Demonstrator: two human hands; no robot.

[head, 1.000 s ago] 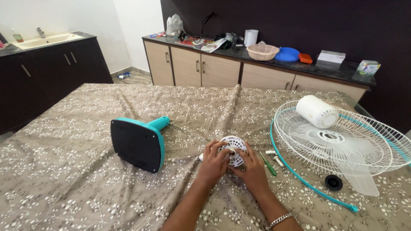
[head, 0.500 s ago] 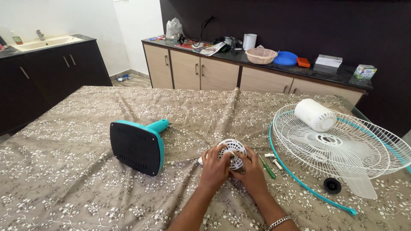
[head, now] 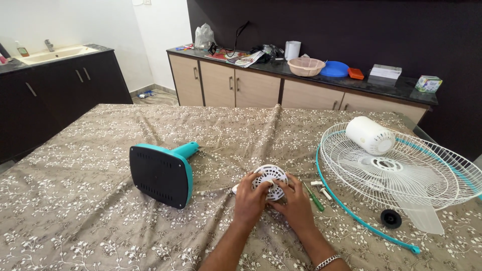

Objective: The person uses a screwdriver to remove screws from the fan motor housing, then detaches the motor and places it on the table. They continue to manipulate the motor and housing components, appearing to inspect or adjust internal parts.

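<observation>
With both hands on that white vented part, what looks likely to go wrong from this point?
1. The small white parts and green screwdriver lie loose on the patterned tablecloth beside the right hand; a nudge might scatter them, and they would be hard to spot.
2. Both hands, the left hand included, grip the white vented part, so fingers may slip into its slots.
3. The black knob could roll away.
</observation>
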